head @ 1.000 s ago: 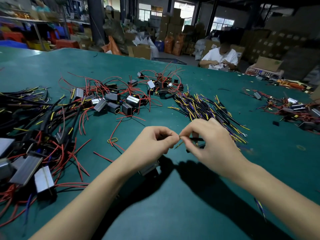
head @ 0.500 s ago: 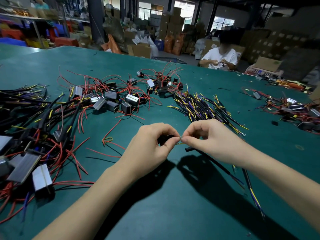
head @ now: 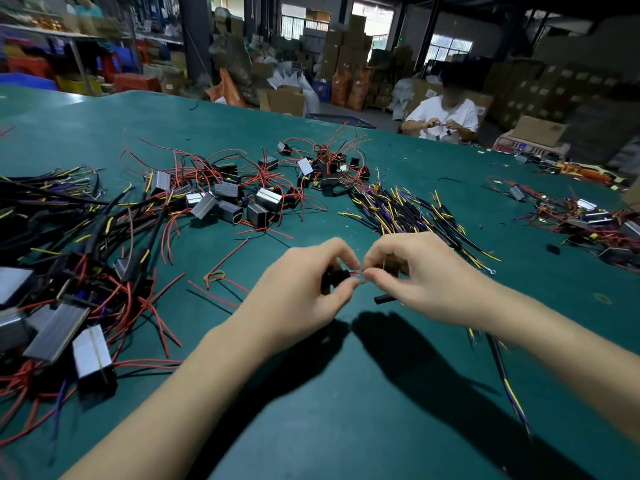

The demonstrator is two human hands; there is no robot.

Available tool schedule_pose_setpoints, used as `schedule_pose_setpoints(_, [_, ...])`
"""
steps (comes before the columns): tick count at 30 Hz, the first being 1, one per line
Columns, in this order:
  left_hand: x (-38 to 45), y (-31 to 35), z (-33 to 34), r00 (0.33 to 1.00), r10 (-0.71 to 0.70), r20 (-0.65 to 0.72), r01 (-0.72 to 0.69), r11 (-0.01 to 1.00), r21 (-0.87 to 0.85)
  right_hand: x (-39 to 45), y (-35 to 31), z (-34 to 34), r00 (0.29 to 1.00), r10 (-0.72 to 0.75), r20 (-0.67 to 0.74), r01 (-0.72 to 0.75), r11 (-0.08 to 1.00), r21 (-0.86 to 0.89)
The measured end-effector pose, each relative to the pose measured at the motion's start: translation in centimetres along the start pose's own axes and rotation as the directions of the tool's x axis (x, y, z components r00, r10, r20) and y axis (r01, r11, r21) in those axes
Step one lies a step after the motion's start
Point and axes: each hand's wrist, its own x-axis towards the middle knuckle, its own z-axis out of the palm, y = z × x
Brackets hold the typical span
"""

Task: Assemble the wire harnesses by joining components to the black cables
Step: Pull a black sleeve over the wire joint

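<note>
Nearest: a black cable (head: pixel 498 362) is trailed under the right forearm toward the near edge of the green table (head: pixel 346 427), its yellow and purple strands showing.

Centre: the left hand (head: pixel 304 289) is pinched shut on a small black part (head: pixel 330 278) with a red lead; the right hand (head: pixel 420 275) is closed on fine wire ends, believed to be the cable's. The fingertips of the two are met over the joint, so one join is judged to be in progress and not yet finished.

Left: a heap of cables with metal boxes (head: pixel 59 327) fitted is judged to be finished work.

Beyond: loose boxes with red leads (head: pixel 235 199) and a pile of bare cables (head: pixel 408 209) are left to be joined, so much is outstanding.

Far: a seated person (head: pixel 445 116) is occupied likewise.

Against the earlier frames: the hands are held in much the same place, and the cable, lying ahead of the right hand a second ago, is now trailed back under that forearm.
</note>
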Motion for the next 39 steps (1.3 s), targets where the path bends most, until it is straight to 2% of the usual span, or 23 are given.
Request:
schedule_pose_setpoints(4, [-0.1,0.1,-0.4,0.996,0.089,-0.007,-0.088,0.991,0.102,0.0,-0.2,-0.3,0.998,0.031,0.053,-0.035,0.996,0.086])
schedule_pose_setpoints(7, [-0.2,0.3,-0.2,0.997,0.063,-0.036,-0.061,0.997,0.045,-0.1,-0.4,-0.3,0.999,-0.023,0.032,0.024,0.999,-0.031])
schedule_pose_setpoints(9, [-0.1,0.5,0.2,0.998,-0.013,-0.065,0.010,0.999,-0.041,-0.4,-0.7,-0.1,0.992,-0.116,0.057,0.125,0.969,-0.213])
schedule_pose_setpoints(10, [0.0,0.5,0.2,0.995,-0.080,-0.065,0.073,0.991,-0.109,-0.5,-0.8,0.0,0.978,-0.198,0.064,0.207,0.896,-0.394])
schedule_pose_setpoints(12, [0.4,0.6,0.0,0.971,-0.239,0.000,0.227,0.922,-0.313,-0.7,-0.8,0.2,0.907,-0.417,0.057,0.334,0.631,-0.700])
schedule_pose_setpoints(13, [0.6,0.6,-0.3,0.952,-0.301,0.059,0.296,0.853,-0.431,-0.7,-0.8,0.2,0.866,-0.498,0.044,0.349,0.538,-0.767])
schedule_pose_setpoints(15, [0.9,0.5,-0.7,0.914,-0.365,0.180,0.396,0.695,-0.600,-0.8,-0.6,0.2,0.816,-0.579,0.010,0.353,0.484,-0.801])
schedule_pose_setpoints(16, [1.0,0.4,-0.8,0.903,-0.379,0.202,0.417,0.661,-0.624,-0.7,-0.6,0.3,0.822,-0.569,-0.013,0.341,0.511,-0.789])
schedule_pose_setpoints(17, [0.9,0.2,-0.7,0.903,-0.386,0.187,0.415,0.676,-0.609,-0.6,-0.6,0.6,0.859,-0.510,-0.043,0.315,0.593,-0.741])
schedule_pose_setpoints(18, [0.8,0.1,-0.4,0.914,-0.381,0.136,0.388,0.732,-0.560,-0.5,-0.6,0.8,0.908,-0.411,-0.085,0.270,0.727,-0.631])
schedule_pose_setpoints(19, [0.7,0.0,-0.1,0.932,-0.356,0.063,0.340,0.802,-0.491,-0.4,-0.7,0.9,0.956,-0.271,-0.115,0.190,0.866,-0.463])
schedule_pose_setpoints(20, [0.5,-0.1,0.2,0.951,-0.310,-0.014,0.277,0.868,-0.412,-0.1,-0.7,0.9,0.988,-0.112,-0.105,0.080,0.960,-0.267])
schedule_pose_setpoints(22, [0.2,-0.3,0.6,0.976,-0.172,-0.133,0.140,0.966,-0.218,0.6,-0.3,0.8,0.994,0.107,-0.024,-0.106,0.994,0.017])
schedule_pose_setpoints(24, [0.0,-0.6,0.7,0.986,-0.036,-0.161,0.030,0.999,-0.038,1.1,0.4,0.5,0.974,0.208,0.092,-0.219,0.968,0.124])
schedule_pose_setpoints(26, [-0.1,-0.7,0.8,0.990,0.012,-0.144,-0.008,0.999,0.033,1.1,0.6,0.3,0.954,0.242,0.179,-0.274,0.944,0.182])
schedule_pose_setpoints(28, [-0.1,-0.6,1.0,0.990,-0.031,-0.137,0.033,0.999,0.015,0.8,0.6,0.5,0.974,0.182,0.139,-0.196,0.975,0.101])
schedule_pose_setpoints(30, [0.0,-0.4,1.1,0.983,-0.129,-0.134,0.123,0.991,-0.047,0.4,0.1,1.1,1.000,0.000,0.029,0.006,0.977,-0.212])
schedule_pose_setpoints(31, [0.1,-0.4,1.0,0.974,-0.189,-0.121,0.179,0.980,-0.092,0.3,-0.1,1.4,0.991,-0.132,-0.005,0.118,0.903,-0.413])
schedule_pose_setpoints(33, [0.5,-0.2,0.6,0.947,-0.319,-0.046,0.299,0.924,-0.240,0.1,-0.6,1.9,0.936,-0.353,-0.006,0.246,0.664,-0.706])
schedule_pose_setpoints(34, [0.8,0.0,0.2,0.928,-0.372,0.012,0.355,0.874,-0.333,0.0,-0.7,2.1,0.907,-0.422,0.007,0.272,0.573,-0.773])
schedule_pose_setpoints(36, [1.2,0.1,-0.6,0.883,-0.449,0.135,0.453,0.743,-0.494,0.1,-0.8,2.4,0.850,-0.527,0.005,0.311,0.494,-0.812])
schedule_pose_setpoints(38, [1.3,0.0,-1.1,0.850,-0.474,0.231,0.512,0.635,-0.578,0.2,-0.6,2.4,0.821,-0.570,-0.025,0.335,0.517,-0.787])
schedule_pose_setpoints(39, [1.3,0.0,-1.2,0.849,-0.471,0.240,0.514,0.631,-0.580,0.3,-0.4,2.3,0.832,-0.554,-0.037,0.341,0.563,-0.753])
